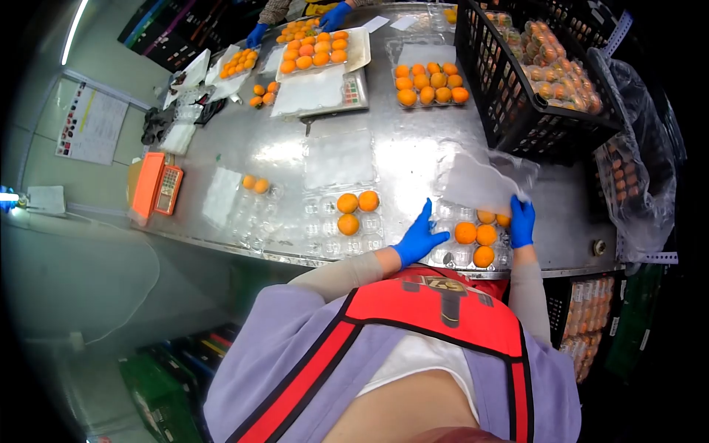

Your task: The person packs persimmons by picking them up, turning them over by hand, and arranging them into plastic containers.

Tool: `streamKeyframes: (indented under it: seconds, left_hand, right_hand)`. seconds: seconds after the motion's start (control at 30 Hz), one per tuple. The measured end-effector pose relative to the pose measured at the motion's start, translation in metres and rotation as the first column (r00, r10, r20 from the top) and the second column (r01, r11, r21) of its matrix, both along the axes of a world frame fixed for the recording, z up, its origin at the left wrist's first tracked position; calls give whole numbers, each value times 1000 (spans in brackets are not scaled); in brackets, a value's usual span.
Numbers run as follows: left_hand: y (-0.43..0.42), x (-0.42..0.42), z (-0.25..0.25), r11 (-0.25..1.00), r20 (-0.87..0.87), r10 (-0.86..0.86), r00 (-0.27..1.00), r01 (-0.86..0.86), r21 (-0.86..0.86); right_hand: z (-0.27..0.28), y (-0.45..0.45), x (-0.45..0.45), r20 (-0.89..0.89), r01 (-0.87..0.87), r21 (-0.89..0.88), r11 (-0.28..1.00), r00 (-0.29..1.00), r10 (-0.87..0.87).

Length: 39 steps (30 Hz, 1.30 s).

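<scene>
My left hand point(421, 239), in a blue glove, is beside the left edge of a clear plastic fruit tray point(444, 256), thumb and fingers apart, holding nothing. Several oranges point(485, 235) sit in that tray's right-hand cups. At the tray's right side, my gloved right hand point(522, 223) has its fingers closed at the edge of a thin white sheet point(473, 180). The sheet lies over the tray's open lid and partly covers the upper oranges. To the left, another clear tray point(319, 230) holds 3 oranges point(348, 224).
Farther left is a tray with 2 oranges point(255, 184) and an orange scale point(156, 184). A filled tray point(430, 84) lies ahead, near a weighing scale point(325, 96) bearing oranges. A black crate point(509, 96) stands right. A co-worker's gloved hands point(336, 16) are at the far side.
</scene>
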State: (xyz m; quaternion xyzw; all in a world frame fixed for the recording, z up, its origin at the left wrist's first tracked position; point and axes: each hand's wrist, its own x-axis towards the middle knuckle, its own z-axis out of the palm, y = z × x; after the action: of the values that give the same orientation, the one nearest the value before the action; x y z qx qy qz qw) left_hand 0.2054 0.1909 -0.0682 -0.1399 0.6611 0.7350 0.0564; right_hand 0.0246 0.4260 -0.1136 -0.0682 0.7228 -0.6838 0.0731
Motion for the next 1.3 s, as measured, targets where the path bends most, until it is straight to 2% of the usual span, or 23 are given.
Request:
streamKeyframes:
  seconds: [0.03, 0.07, 0.1, 0.13, 0.17, 0.2, 0.27, 0.4, 0.47, 0.5, 0.57, 0.6, 0.67, 0.7, 0.73, 0.8, 0.87, 0.93, 1.0, 1.07, 1.17, 1.23, 1.3]
  left_hand:
    - [2, 0, 5, 999, 31, -42, 999, 41, 10]
    - [5, -1, 11, 996, 61, -92, 994, 91, 22]
    - [4, -3, -2, 988, 26, -142, 990, 143, -65]
    - [4, -9, -3, 967, -14, -209, 978, 204, -149]
    - [6, -13, -3, 969, 2, -217, 976, 216, -121]
    - [10, -18, 9, 972, 25, -217, 976, 218, -82]
    - [12, -30, 16, 949, 77, -310, 948, 314, -40]
    - [24, -42, 5, 860, 97, -509, 855, 510, 17]
    - [29, -40, 23, 836, 132, -545, 828, 548, 20]
    - [31, -40, 22, 823, 146, -567, 811, 567, 47]
    - [31, -45, 19, 802, 158, -597, 787, 592, 80]
    - [29, -47, 15, 818, 160, -575, 802, 570, 81]
    - [21, -50, 8, 849, 165, -528, 833, 521, 83]
    - [17, -52, 11, 864, 152, -502, 851, 488, 124]
    - [11, -53, 12, 860, 150, -510, 847, 494, 131]
    - [-3, -54, 11, 879, 85, -471, 878, 457, 138]
    - [-17, -48, 13, 915, 101, -395, 913, 380, 136]
    - [-30, -40, 13, 942, 133, -332, 934, 322, 94]
    - [-40, -28, 3, 953, 137, -295, 946, 282, 110]
    - [-41, -27, 2, 964, 133, -254, 958, 239, 119]
    - [-40, -28, 33, 962, 151, -246, 957, 222, 161]
    - [-37, -46, 77, 885, 257, -331, 908, 204, 418]
    - [-34, -67, 144, 765, 184, -434, 882, 252, 593]
  right_hand:
    - [0, 5, 4, -29, 84, -94, 992, 996, -87]
    - [-4, 11, 1, -29, 94, -95, 991, 995, -97]
    - [-10, 24, -6, 86, 66, -352, 934, 996, -38]
    - [-17, 40, -13, 167, 71, -585, 808, 985, 34]
    - [-30, 49, -21, 71, 138, -483, 865, 990, -118]
    - [1, 37, -12, -159, 399, -100, 911, 898, -411]
    - [-5, 70, -33, -15, 419, -66, 906, 907, -421]
    - [7, 121, -71, -87, 502, 45, 864, 863, -497]
    - [2, 166, -101, -130, 474, 220, 853, 881, -456]
    - [-5, 192, -120, -128, 481, 224, 848, 877, -464]
    - [-18, 234, -149, -41, 397, 481, 782, 901, -433]
    - [-14, 239, -151, -42, 402, 487, 776, 898, -438]
    - [-6, 249, -155, 139, 216, 607, 765, 919, -370]
    - [-1, 247, -149, 42, 271, 679, 682, 914, -404]
    - [15, 241, -141, 40, 275, 685, 675, 911, -411]
    - [87, 214, -119, -101, 149, 967, 205, 968, -230]
    - [142, 203, -106, -52, 66, 942, 329, 997, -53]
    - [194, 185, -105, 32, 38, 803, 595, 994, -106]
    - [245, 150, -105, -132, 97, 502, 860, 991, -35]
    - [312, 71, -94, -188, 167, 407, 898, 977, -96]
    - [318, 29, -162, -409, 42, 440, 897, 899, 159]
    - [301, 3, -236, -528, 39, 535, 844, 795, 298]
    - [277, -23, -305, -554, 136, 621, 772, 773, 310]
